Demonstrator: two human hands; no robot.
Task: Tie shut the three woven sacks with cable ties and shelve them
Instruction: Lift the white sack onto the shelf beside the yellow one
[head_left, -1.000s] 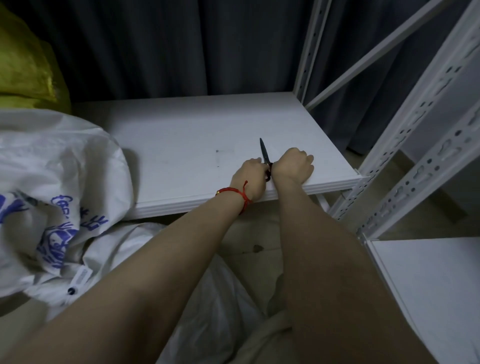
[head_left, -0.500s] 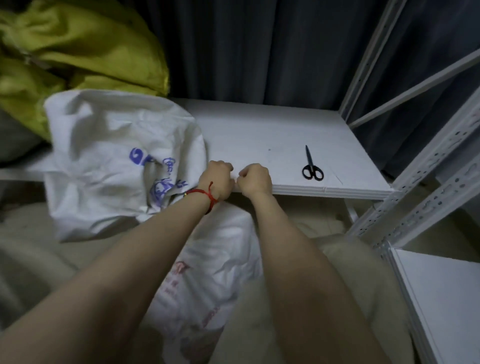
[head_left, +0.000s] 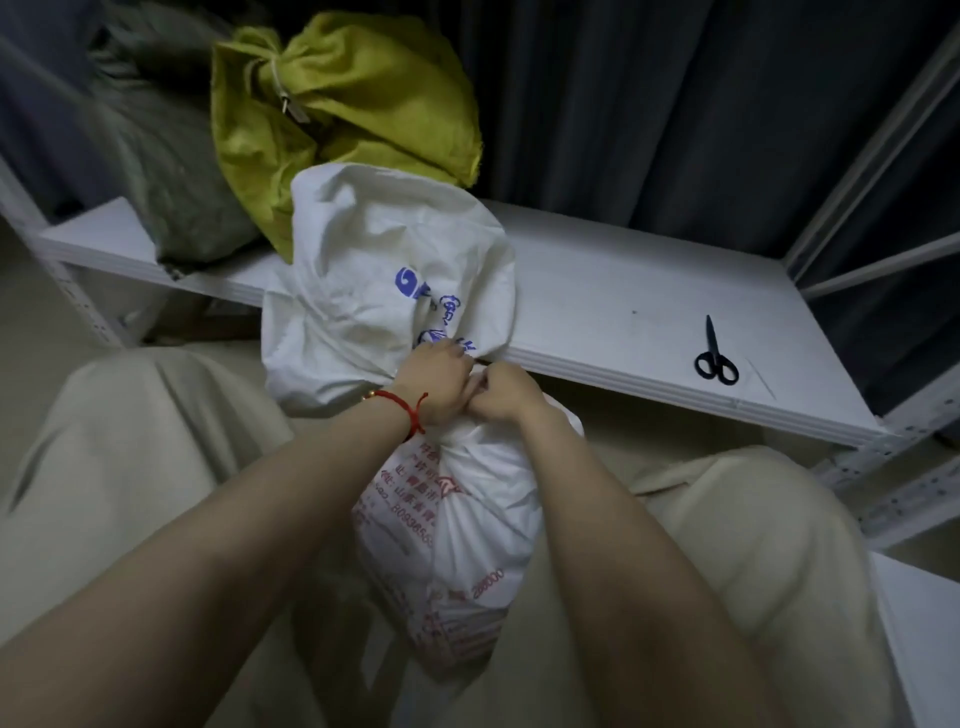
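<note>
The white shelf (head_left: 623, 291) bears black scissors (head_left: 716, 354) well right of the white sack (head_left: 384, 249), whose top flops over the front edge. Behind and left of the white sack lie a yellow sack (head_left: 358, 98) and a grey-green sack (head_left: 176, 182).

light: dim, flat | shadows: soft | blur: motion smear at left edge | edges: wide-angle bowing

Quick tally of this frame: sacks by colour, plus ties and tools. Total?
yellow sack: 1
grey-green sack: 1
white sack: 1, neck gripped by left hand and right hand
cable tie: 1 visible, on the yellow sack
scissors: 1, on the shelf
Total: 5
</note>
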